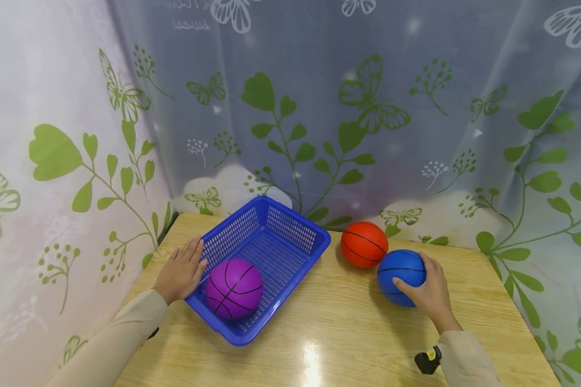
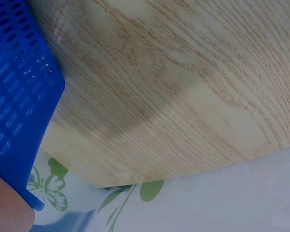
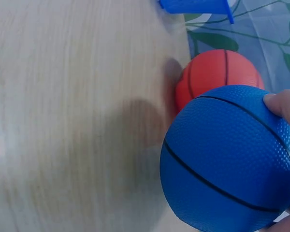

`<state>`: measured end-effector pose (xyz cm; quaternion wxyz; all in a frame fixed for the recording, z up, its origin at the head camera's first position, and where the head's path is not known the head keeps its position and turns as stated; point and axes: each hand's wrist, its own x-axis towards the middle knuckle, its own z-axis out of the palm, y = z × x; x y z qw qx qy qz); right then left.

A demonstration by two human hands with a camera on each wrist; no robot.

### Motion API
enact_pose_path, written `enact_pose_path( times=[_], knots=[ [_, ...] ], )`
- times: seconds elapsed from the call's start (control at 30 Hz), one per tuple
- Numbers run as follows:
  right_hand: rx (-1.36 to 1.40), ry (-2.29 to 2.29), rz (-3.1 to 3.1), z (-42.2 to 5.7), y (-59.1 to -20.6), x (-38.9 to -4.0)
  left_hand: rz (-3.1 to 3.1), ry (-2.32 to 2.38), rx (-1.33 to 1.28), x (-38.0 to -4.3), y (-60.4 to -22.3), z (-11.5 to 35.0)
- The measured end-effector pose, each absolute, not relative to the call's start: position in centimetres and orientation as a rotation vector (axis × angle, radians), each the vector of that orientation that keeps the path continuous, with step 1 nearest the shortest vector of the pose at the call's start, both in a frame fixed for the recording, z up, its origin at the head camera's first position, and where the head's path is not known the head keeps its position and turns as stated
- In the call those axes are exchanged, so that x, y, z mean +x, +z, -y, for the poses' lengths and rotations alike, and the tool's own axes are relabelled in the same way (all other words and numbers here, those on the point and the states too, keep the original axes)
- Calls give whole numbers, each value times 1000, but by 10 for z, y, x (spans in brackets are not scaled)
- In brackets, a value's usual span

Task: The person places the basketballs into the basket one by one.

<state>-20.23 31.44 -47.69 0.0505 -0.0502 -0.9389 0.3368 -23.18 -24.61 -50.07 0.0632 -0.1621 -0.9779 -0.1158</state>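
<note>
My right hand (image 1: 428, 290) grips a small blue basketball (image 1: 401, 277) from its right side, thumb across the near face and fingers over the far side. In the right wrist view the blue ball (image 3: 232, 159) fills the lower right, overlapping a red basketball (image 3: 217, 72) behind it. My left hand (image 1: 181, 271) rests on the left rim of a blue plastic basket (image 1: 290, 290), its fingers straight. Inside the basket's near end lies a purple basketball (image 1: 234, 289). The left wrist view catches only a bit of the hand (image 2: 9, 208) beside the basket's slotted wall (image 2: 19, 87).
A light wooden table (image 1: 339, 333) carries everything. Printed curtains with leaves and butterflies (image 1: 300, 107) hang close behind its far edge and along both sides. The red basketball (image 1: 364, 244) sits between the basket and the blue ball, near the far edge.
</note>
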Motion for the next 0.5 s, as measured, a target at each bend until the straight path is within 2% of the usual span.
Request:
enact_pose_path(
  times=[0.5],
  knots=[
    [57,985,2624,-291,-434,-202,2964,-372,-481,-231,-500,245]
  ],
)
